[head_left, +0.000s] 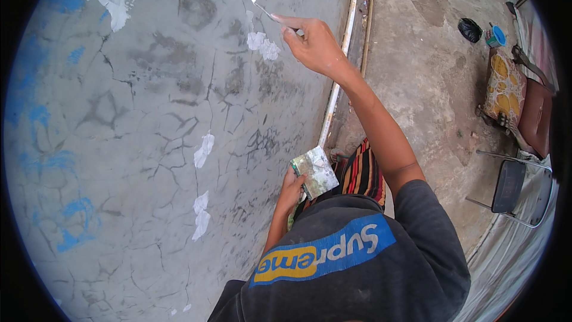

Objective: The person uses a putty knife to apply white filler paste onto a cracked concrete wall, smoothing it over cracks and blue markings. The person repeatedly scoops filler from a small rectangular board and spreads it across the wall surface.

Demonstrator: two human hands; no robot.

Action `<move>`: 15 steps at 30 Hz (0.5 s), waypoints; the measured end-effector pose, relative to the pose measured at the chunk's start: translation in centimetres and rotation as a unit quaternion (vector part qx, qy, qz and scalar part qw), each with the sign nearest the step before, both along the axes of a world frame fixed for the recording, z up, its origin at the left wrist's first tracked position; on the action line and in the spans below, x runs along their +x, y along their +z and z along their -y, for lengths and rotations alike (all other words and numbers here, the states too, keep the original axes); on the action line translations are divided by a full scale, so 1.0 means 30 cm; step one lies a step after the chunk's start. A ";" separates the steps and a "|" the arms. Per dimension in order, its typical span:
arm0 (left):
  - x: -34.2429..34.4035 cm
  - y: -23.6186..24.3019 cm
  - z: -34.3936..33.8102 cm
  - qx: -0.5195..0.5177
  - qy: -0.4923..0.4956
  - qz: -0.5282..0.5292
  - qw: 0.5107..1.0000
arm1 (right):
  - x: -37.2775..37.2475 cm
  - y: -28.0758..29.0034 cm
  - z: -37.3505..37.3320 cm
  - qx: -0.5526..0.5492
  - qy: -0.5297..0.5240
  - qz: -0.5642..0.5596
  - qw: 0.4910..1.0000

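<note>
My right hand [316, 48] is raised to a cracked grey wall [155, 65], its fingers closed round a thin, narrow spatula [266, 12]. White paste shows on the spatula's tip, which is close to the wall; whether it touches I cannot tell. Below the hand, a white filler patch [263, 45] covers part of a crack. Down by my waist, my left hand [291, 188] grips the edge of a flat square board [314, 173]. White paste smears the board's upper face, and my thumb lies over its edge.
More white patches [203, 150] and blue paint marks [76, 217] dot the wall. A white pipe [341, 77] runs along its foot. On the concrete floor to the right are a black bag [470, 30], a blue-rimmed bucket [495, 36], a cushioned chair [506, 86] and a folding chair [510, 186].
</note>
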State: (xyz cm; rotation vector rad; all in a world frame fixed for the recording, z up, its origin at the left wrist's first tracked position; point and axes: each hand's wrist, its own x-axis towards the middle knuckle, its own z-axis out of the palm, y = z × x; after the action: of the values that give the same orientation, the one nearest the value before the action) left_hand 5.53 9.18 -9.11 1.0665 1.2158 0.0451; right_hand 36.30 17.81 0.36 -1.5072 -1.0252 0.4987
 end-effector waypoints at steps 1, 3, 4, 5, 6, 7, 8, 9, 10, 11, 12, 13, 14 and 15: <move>-0.002 -0.006 0.001 0.004 0.006 0.006 1.000 | 0.002 -0.002 -0.021 0.018 -0.004 -0.010 1.000; -0.017 -0.028 0.004 0.014 0.002 0.012 1.000 | -0.027 -0.021 -0.085 0.058 -0.015 -0.028 0.998; -0.022 -0.037 0.005 0.019 0.004 0.017 1.000 | -0.074 -0.036 -0.117 0.075 -0.029 -0.022 0.996; -0.021 -0.034 0.002 0.014 0.003 0.015 1.000 | -0.138 -0.051 -0.140 0.093 -0.046 -0.015 0.994; -0.022 -0.028 0.005 0.007 0.004 0.014 1.000 | -0.194 -0.058 -0.151 0.108 -0.061 -0.008 0.992; -0.020 -0.023 0.005 0.001 0.004 0.010 1.000 | -0.231 -0.057 -0.151 0.096 -0.062 0.002 0.993; -0.021 -0.026 0.009 -0.001 0.000 0.005 1.000 | -0.265 -0.058 -0.145 0.082 -0.062 0.012 0.995; -0.022 -0.032 0.012 -0.003 -0.004 0.000 1.000 | -0.279 -0.061 -0.138 0.067 -0.063 0.022 0.995; -0.022 -0.040 0.017 -0.005 -0.007 -0.002 1.000 | -0.270 -0.070 -0.120 0.083 -0.050 0.026 0.995; -0.014 -0.044 0.015 0.000 -0.016 0.006 1.000 | -0.241 -0.080 -0.089 0.102 -0.039 0.030 0.994; -0.006 -0.048 0.012 0.004 -0.025 0.014 1.000 | -0.211 -0.089 -0.057 0.119 -0.029 0.034 0.992; 0.002 -0.049 0.012 0.007 -0.033 0.023 0.999 | -0.167 -0.074 -0.026 0.090 -0.011 0.021 0.996; 0.013 -0.043 0.008 0.007 -0.033 0.018 0.999 | -0.111 -0.039 -0.001 0.063 0.008 0.007 0.998; 0.029 -0.030 0.002 0.007 -0.033 0.013 0.999 | -0.066 -0.011 0.008 0.036 0.029 -0.007 0.999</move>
State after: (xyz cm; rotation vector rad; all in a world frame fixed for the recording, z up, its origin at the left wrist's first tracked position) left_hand 6.39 9.12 -10.01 1.1141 1.1569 0.0163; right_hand 34.33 17.55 0.02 -1.4122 -1.0665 0.5074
